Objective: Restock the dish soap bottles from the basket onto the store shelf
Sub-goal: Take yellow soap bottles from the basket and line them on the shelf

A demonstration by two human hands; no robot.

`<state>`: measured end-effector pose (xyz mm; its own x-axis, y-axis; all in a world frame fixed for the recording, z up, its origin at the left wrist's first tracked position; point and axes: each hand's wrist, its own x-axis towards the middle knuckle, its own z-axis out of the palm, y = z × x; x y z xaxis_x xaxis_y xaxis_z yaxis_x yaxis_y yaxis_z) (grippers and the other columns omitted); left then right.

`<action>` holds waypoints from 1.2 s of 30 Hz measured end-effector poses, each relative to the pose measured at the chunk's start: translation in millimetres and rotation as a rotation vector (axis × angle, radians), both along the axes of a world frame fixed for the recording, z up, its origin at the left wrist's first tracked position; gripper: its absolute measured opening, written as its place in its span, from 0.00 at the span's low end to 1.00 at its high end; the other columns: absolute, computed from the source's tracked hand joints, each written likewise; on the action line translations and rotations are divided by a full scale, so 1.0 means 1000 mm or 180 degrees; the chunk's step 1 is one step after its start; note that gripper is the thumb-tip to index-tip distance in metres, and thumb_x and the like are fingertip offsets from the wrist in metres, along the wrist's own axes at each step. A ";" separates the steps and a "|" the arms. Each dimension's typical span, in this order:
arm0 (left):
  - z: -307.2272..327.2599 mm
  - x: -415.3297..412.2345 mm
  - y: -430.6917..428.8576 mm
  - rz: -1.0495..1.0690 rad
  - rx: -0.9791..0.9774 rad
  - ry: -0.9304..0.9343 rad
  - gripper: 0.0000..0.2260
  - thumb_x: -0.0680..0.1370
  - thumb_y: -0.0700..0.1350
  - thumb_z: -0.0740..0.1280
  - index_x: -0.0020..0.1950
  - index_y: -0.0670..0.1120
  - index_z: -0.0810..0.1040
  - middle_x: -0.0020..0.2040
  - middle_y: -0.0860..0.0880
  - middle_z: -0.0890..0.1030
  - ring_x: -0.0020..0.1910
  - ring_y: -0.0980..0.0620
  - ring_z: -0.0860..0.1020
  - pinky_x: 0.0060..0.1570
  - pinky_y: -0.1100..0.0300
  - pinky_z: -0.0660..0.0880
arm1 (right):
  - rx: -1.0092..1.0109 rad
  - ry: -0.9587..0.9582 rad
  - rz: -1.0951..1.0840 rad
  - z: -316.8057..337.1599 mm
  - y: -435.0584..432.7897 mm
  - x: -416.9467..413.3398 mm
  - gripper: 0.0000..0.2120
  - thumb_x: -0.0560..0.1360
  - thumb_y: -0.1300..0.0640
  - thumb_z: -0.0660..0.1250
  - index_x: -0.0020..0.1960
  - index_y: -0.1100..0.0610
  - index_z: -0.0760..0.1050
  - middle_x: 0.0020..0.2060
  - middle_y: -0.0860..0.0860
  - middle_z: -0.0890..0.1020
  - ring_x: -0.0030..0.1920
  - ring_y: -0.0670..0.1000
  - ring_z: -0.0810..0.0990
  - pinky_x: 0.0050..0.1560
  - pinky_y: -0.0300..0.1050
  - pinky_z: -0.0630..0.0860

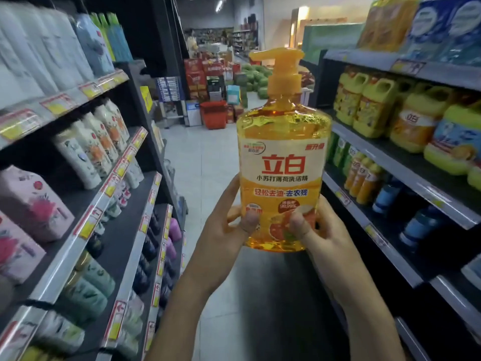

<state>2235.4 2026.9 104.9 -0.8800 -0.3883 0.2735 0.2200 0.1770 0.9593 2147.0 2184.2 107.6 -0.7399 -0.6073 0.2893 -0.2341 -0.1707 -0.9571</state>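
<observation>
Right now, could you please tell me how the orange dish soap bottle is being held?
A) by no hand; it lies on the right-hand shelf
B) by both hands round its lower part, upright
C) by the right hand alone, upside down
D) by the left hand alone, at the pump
B: the left hand and the right hand both grip the lower part of the dish soap bottle, which is upright in the aisle.

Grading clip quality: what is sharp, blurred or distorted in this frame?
Head view: the dish soap bottle, gripped by the left hand and right hand, is sharp, label readable; left shelves and right shelves blur and bow toward the edges; far aisle soft.
</observation>
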 end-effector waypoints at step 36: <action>0.039 -0.561 -0.279 -0.1276 0.0119 0.0275 0.26 0.70 0.72 0.66 0.68 0.76 0.66 0.60 0.71 0.79 0.58 0.69 0.79 0.46 0.66 0.81 | 0.0465 0.0312 -0.1508 0.050 -0.253 -0.487 0.23 0.71 0.38 0.70 0.64 0.44 0.77 0.59 0.43 0.84 0.62 0.49 0.81 0.62 0.57 0.78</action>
